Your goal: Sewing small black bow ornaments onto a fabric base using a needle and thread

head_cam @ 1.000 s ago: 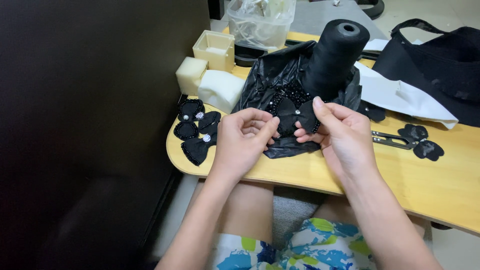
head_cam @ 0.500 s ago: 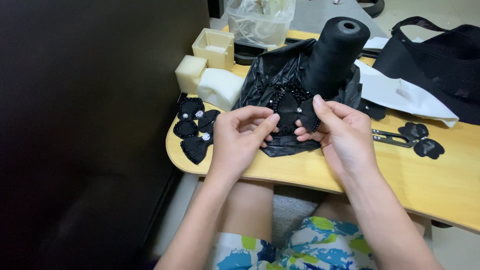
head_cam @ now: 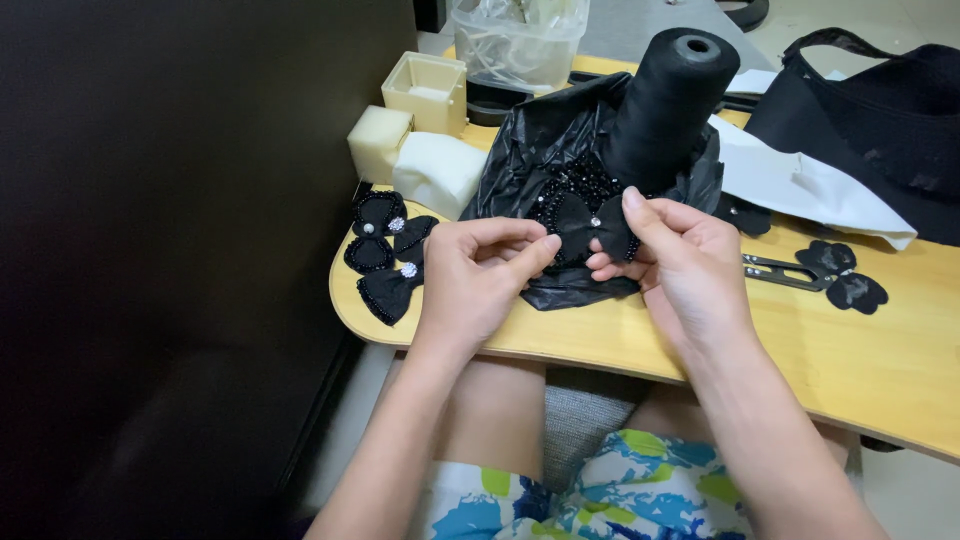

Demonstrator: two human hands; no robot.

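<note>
Black beaded fabric bow (head_cam: 585,222): pinched between right hand (head_cam: 680,262) and left hand (head_cam: 478,275), held over black plastic bag (head_cam: 540,150) near the wooden table's (head_cam: 850,360) front edge. Black thread cone (head_cam: 668,95) upright just behind. Finished bows (head_cam: 385,255) at left corner; foam blocks (head_cam: 410,155) behind them; thread snips (head_cam: 785,272) to the right.

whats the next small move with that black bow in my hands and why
Probably draw the left hand a little away from the black bow to pull the stitch snug. Its pinched fingertips sit right at the bow's edge while the right hand grips the bow above the black plastic bag of beads. No thread or needle is visible, so this is a guess.
</note>
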